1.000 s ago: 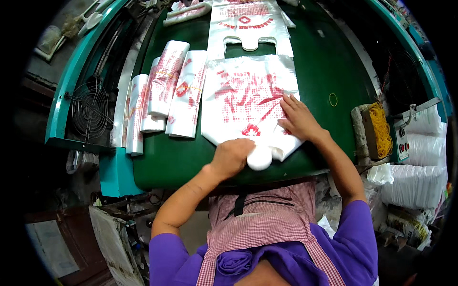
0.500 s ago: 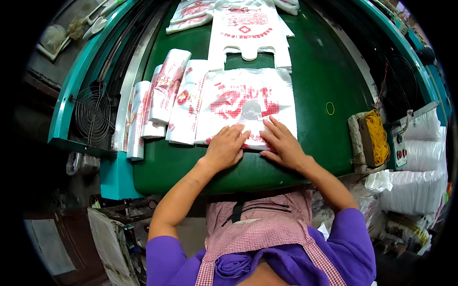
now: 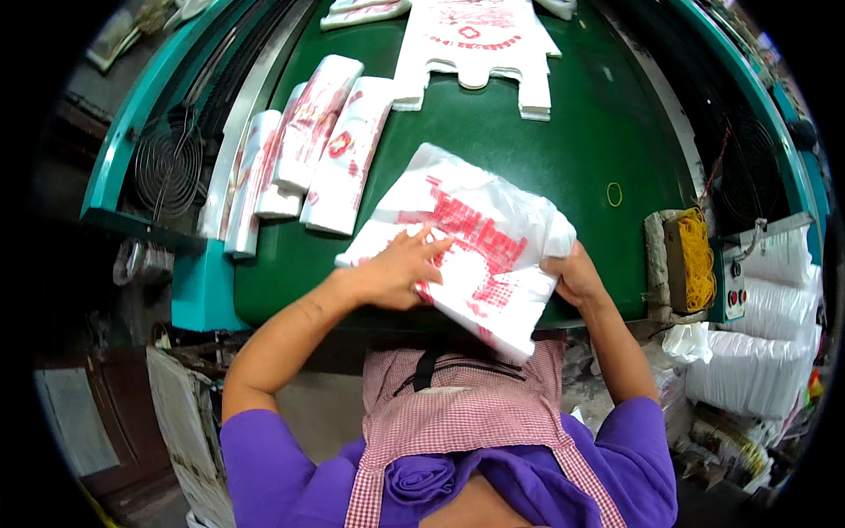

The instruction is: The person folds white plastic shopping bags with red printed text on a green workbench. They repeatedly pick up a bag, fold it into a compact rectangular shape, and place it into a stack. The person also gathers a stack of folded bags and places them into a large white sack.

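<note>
A folded stack of white plastic bags with red print (image 3: pixel 475 238) lies tilted at the near edge of the green table (image 3: pixel 493 150), its lower corner hanging over the edge. My left hand (image 3: pixel 396 268) presses flat on the stack's left side, fingers spread. My right hand (image 3: pixel 572 275) grips the stack's right edge from underneath.
Several folded bag bundles (image 3: pixel 321 145) lie at the table's left. Another flat stack of bags (image 3: pixel 480 48) lies farther back. A yellow rubber band (image 3: pixel 614 194) lies on the table, and a box of yellow bands (image 3: pixel 695 260) stands at the right. White bag packs (image 3: pixel 761 352) sit lower right. A fan (image 3: pixel 167 167) is at left.
The stack was flat and square under both palms; now it is folded smaller, turned diagonal and pulled toward me, with my right hand moved to its right edge.
</note>
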Demonstrator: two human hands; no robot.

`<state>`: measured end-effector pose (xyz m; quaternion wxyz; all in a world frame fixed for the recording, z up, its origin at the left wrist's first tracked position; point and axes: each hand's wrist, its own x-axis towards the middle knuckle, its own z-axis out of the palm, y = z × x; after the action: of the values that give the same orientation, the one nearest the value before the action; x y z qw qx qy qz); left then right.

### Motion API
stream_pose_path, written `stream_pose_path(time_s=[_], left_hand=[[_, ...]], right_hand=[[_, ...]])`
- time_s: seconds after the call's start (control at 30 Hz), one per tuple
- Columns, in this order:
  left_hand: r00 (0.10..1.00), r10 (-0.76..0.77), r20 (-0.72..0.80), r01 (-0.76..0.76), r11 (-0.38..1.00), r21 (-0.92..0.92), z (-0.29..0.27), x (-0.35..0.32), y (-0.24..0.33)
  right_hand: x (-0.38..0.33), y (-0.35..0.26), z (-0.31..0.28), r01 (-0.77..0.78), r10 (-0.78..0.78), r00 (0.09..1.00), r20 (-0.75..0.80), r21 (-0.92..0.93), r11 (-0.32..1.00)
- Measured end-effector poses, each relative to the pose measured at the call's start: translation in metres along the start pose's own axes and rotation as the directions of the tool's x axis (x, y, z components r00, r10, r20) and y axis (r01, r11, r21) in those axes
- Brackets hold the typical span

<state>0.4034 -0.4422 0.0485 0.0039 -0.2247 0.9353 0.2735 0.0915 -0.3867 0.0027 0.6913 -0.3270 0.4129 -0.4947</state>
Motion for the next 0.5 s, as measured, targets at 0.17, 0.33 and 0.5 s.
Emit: stream_pose_path(time_s=[0.17,0.33,0.5], left_hand=[[0.964,-0.171,0.204,0.221,0.941,-0.257,-0.016,0.027,-0.031],[0.959,0.239,-0.151,-0.131,0.850,0.510,-0.037,0.055,0.017],[0.985,-0.108,0.136,0.044,0.913,0.405,-0.045,0.070,-0.007]], right_hand=[[-0.014,-0.007,0.004,0.633,-0.249,0.774,0.582,-0.715,0.297],[0.028,-0.041,-0.011,0.610,-0.020,0.753,0.657,-0.710,-0.352],[0.032,-0.053,-0.009,0.718,0.222,0.696,0.683,-0.656,-0.234]])
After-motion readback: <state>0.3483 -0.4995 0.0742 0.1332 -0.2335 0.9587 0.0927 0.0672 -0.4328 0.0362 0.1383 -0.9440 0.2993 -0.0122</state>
